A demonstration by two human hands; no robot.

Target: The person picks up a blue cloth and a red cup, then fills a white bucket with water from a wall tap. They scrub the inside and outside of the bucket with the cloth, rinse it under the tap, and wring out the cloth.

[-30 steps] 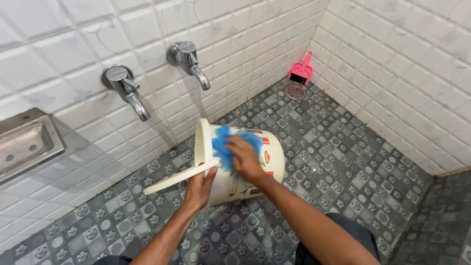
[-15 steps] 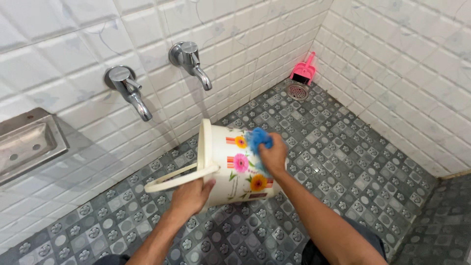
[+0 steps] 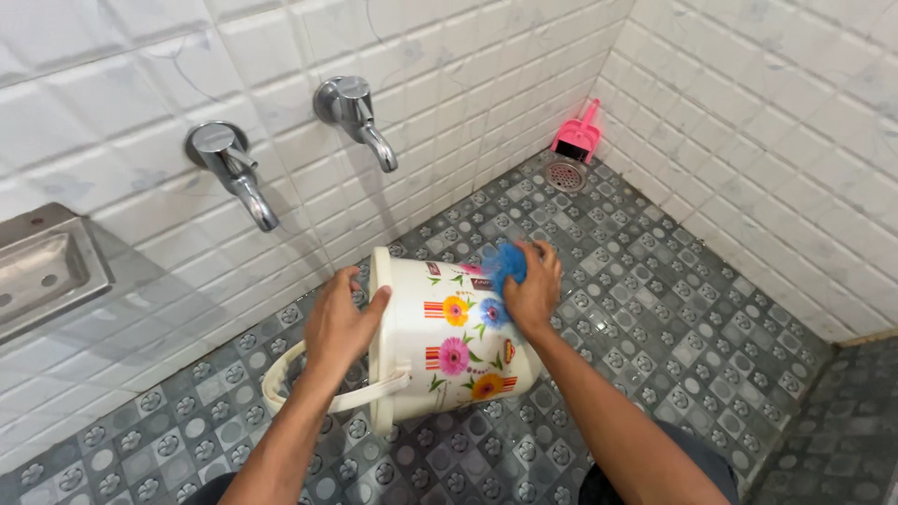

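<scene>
Head view: the bucket [image 3: 449,346] lies tipped on its side on the floor [image 3: 655,318], mouth turned toward the tap wall, base toward the right. It is cream plastic with flowers printed along its side. Its handle [image 3: 309,397] hangs loose off the rim, looping down onto the floor on the mouth side.

Your left hand [image 3: 339,323] is clamped on the bucket's rim, fingers curled over the edge at the mouth, thumb lying along the outside wall. It steadies the bucket at the top of the rim.

Your right hand [image 3: 533,290] is closed around a blue scrubber [image 3: 503,262], pressing it against the bucket's upper side near the base end. Fingers wrap the scrubber; only its top tuft shows past them.

Outward from the bucket: two chrome taps stick out of the white tiled wall [image 3: 468,93] above it. The nearer tap [image 3: 354,117] sits above the bucket's mouth, the other tap [image 3: 229,168] farther left of it. A steel soap dish [image 3: 42,271] is fixed to the same wall, well left of the bucket.

Beyond the bucket, in the far corner where the two walls meet, a round drain [image 3: 565,174] is set in the floor, with a pink dustpan [image 3: 577,136] standing just behind it against the wall. Both are well apart from the bucket.
</scene>
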